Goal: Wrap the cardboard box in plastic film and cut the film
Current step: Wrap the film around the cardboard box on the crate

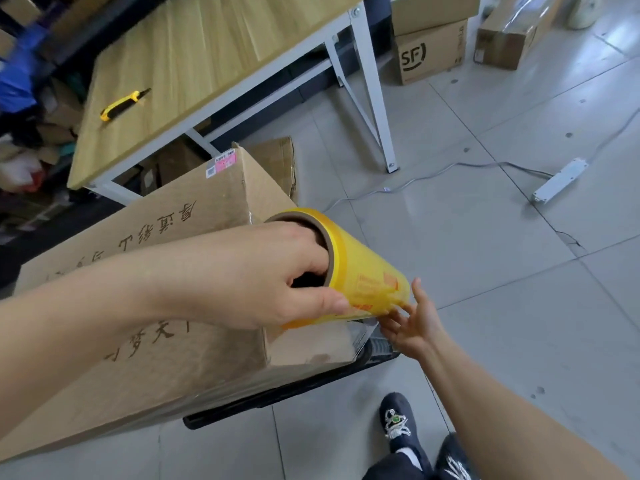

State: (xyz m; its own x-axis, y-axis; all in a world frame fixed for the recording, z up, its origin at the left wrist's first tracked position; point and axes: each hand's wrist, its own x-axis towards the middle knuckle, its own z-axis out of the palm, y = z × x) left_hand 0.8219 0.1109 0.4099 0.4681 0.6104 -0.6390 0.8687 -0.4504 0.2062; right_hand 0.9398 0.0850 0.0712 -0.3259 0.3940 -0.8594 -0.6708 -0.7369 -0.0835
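Center frame, my left hand (270, 278) grips the film roll (367, 268) by its core, likely to steer it round the box (194, 216); my spread right hand (415, 323) steadies its end.

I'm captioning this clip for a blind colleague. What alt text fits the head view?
A person's left hand grips a yellow roll of plastic film by its core beside a cardboard box, while the open right hand reaches to the roll's far end. A utility knife lies on the table.
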